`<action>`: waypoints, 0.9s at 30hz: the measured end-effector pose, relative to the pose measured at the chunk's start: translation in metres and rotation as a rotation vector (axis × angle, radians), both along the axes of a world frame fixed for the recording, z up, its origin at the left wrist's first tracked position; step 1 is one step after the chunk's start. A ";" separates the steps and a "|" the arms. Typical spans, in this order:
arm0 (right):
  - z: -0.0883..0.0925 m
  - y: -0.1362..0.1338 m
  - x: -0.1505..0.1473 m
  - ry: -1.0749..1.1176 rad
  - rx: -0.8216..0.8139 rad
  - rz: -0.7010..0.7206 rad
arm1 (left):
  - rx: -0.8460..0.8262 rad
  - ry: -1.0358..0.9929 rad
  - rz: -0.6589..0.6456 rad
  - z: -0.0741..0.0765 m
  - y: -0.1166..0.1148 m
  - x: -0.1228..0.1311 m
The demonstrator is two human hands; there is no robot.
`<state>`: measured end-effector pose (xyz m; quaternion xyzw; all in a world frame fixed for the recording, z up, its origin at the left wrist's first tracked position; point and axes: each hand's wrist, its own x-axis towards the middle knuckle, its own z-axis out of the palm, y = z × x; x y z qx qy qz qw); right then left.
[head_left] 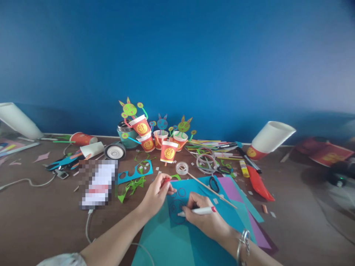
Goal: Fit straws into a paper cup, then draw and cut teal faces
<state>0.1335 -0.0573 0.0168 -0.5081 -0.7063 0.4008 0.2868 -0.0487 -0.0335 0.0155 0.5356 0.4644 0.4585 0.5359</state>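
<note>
My right hand (203, 214) is closed round a white marker (203, 211) with a red end, its tip down on a piece of blue paper (173, 220). Circles drawn in dark red show on that paper: a large one with a face in it and smaller ones above. Between thumb and fingers, my left hand (156, 194) pinches a small red piece that looks like the marker's cap (166, 180); its edge rests by the paper. Underneath lie larger teal sheets (163, 242) and purple sheets (229, 188).
Red paper cups (169, 152) with paper animal heads stand by the wall. A tape roll (182, 168), a wooden stick (213, 191), scissors (214, 184) and green scraps (131, 187) lie beyond my hands. A phone (101, 184) on a cable is at left, stacked white cups (270, 136) at right.
</note>
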 end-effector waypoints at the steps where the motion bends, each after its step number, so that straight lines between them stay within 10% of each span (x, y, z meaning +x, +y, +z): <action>1: 0.000 0.000 0.000 -0.002 0.004 -0.001 | -0.001 -0.001 0.000 0.000 0.000 0.000; 27: 0.001 0.000 0.000 -0.010 -0.018 -0.001 | 0.005 0.018 -0.016 -0.002 0.000 -0.001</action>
